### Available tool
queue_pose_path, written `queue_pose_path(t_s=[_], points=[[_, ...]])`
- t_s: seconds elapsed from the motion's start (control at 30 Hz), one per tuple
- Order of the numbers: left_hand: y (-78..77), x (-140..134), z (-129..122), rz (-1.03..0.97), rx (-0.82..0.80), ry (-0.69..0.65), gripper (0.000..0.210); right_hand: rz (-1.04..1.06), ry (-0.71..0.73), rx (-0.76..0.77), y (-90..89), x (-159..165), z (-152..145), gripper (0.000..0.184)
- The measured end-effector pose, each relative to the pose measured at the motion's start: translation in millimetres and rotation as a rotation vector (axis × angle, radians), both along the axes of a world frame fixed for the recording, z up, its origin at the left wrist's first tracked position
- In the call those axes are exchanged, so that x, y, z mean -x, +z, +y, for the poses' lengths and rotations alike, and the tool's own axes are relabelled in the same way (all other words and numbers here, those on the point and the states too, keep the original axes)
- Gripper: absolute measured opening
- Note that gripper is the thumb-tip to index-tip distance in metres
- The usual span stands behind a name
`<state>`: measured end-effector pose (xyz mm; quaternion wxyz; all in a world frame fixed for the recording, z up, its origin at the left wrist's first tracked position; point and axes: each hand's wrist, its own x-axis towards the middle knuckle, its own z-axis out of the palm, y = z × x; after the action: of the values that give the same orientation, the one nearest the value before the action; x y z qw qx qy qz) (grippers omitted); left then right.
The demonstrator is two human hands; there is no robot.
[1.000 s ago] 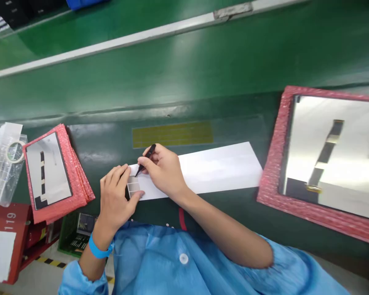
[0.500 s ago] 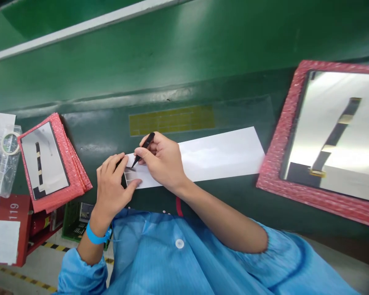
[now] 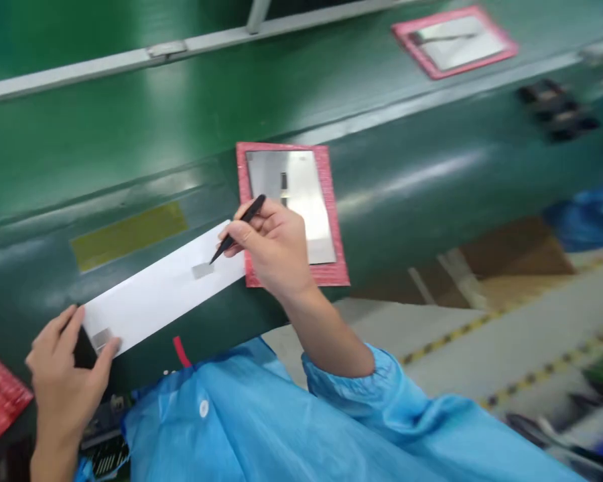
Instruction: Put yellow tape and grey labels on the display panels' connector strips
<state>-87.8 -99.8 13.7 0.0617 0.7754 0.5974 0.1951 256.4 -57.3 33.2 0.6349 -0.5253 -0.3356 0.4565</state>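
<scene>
My right hand (image 3: pixel 279 251) is closed round black tweezers (image 3: pixel 237 229). Their tip meets a small grey rectangular piece (image 3: pixel 202 270), which appears to be a sticker, above a long white paper strip (image 3: pixel 155 294). Thumb and fingers of my left hand (image 3: pixel 70 365) grip the strip's left end, where another small grey piece (image 3: pixel 102 338) lies. Something black shows between that thumb and the fingers. Past my right hand, a display panel (image 3: pixel 319 221) with a dark flex cable lies on pink bubble wrap (image 3: pixel 339 268), partly hidden by the hand.
A yellow sheet (image 3: pixel 130 234) lies on the green bench (image 3: pixel 382 201) beyond the strip. Another wrapped panel (image 3: pixel 457 41) lies at the far right, near a blurred dark object (image 3: pixel 557 110). Pink wrap (image 3: pixel 0 395) shows at the left edge.
The view has swung to the right. My right hand has moved away from my left along the strip, carrying the small grey piece at the tweezers' tip. My left hand stays at the strip's end.
</scene>
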Motion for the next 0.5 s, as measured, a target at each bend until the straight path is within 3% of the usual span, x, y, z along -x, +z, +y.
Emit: queue_pose_path(t_s=[0.1,0.17,0.23,0.3,0.37,0.5], points=[[9.5,-47,1,-0.010,-0.115,0.069,0.064,-0.107,-0.197,0.018,-0.6,-75,-14,0.034],[15.2,-99,-3,-0.086,-0.164,-0.048,0.056,-0.159,-0.257,0.057,-4.8,-113,-24,0.032],[15.1,-158,-7,-0.197,-0.136,-0.253,0.043,-0.164,-0.264,0.106,-12.0,-136,-29,0.032],[8.1,-213,-8,-0.280,-0.111,-0.378,0.039,-0.133,-0.244,0.149,-19.9,-146,-31,0.031],[-2.8,-254,-7,-0.311,-0.087,-0.403,0.037,-0.111,-0.224,0.180,-26.4,-148,-31,0.028],[-19.1,-284,-5,-0.214,-0.060,-0.377,0.035,-0.109,-0.217,0.227,-30.8,-143,-33,0.024]])
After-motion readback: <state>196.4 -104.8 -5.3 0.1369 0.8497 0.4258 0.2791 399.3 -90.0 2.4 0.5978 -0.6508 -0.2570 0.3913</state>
